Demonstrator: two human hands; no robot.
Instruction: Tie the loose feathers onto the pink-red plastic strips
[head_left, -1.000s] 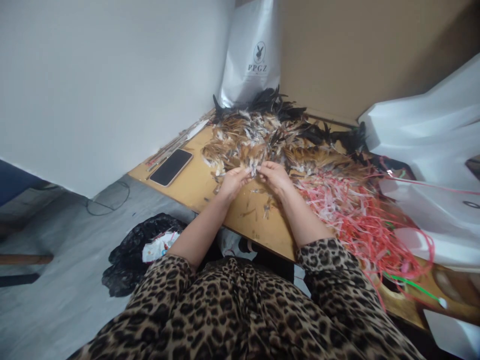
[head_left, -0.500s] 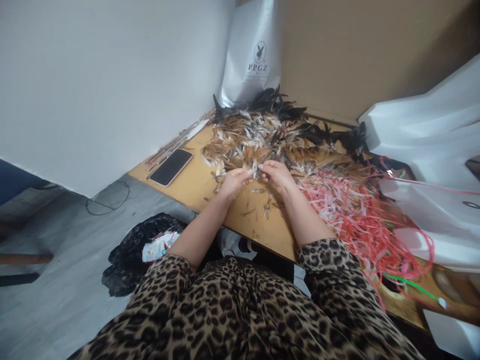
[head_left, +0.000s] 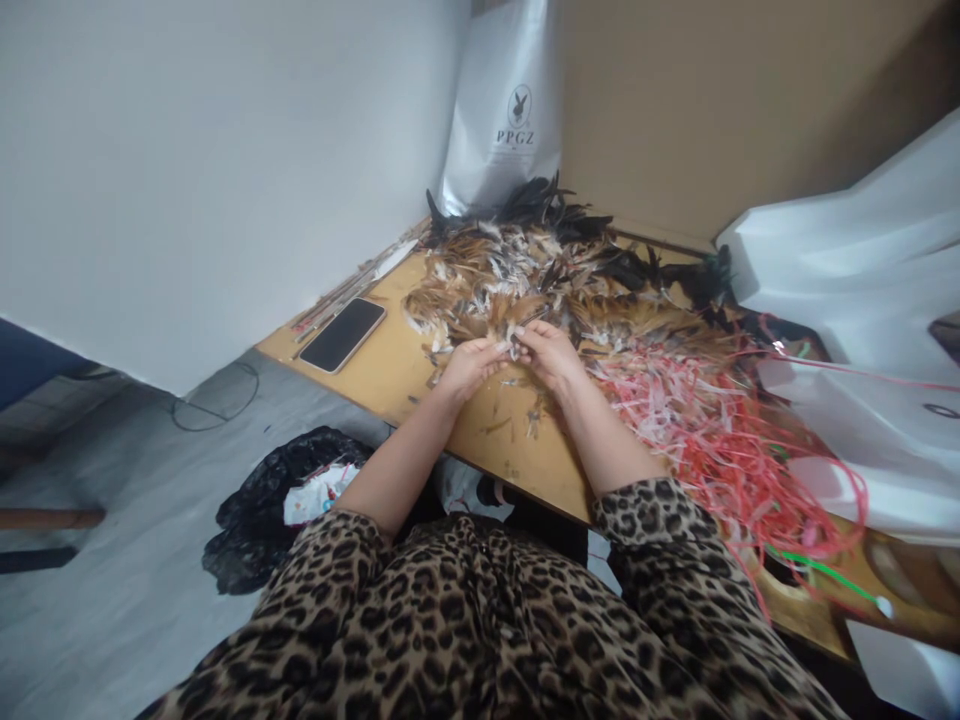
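My left hand (head_left: 472, 366) and my right hand (head_left: 550, 352) meet over the table (head_left: 420, 385), their fingertips pinched close together. Between them is a small bunch of brown and white feathers (head_left: 513, 318), its pale lower ends in my fingers. Just beyond, a broad heap of brown, white and black feathers (head_left: 517, 255) covers the back of the table. Loose feather bits (head_left: 534, 415) lie below my hands. To the right of my right hand spreads a tangle of pink and red plastic strips (head_left: 720, 430).
A phone (head_left: 343, 335) lies at the table's left, beside thin sticks (head_left: 352, 285). A white printed bag (head_left: 510, 110) stands at the back. White sacking (head_left: 855, 260) rises on the right. On the floor sits a black plastic bag (head_left: 251, 520). A green strip (head_left: 829, 574) lies near the right edge.
My fingertips have drawn slightly closer together at the base of the feathers. Everything else looks the same.
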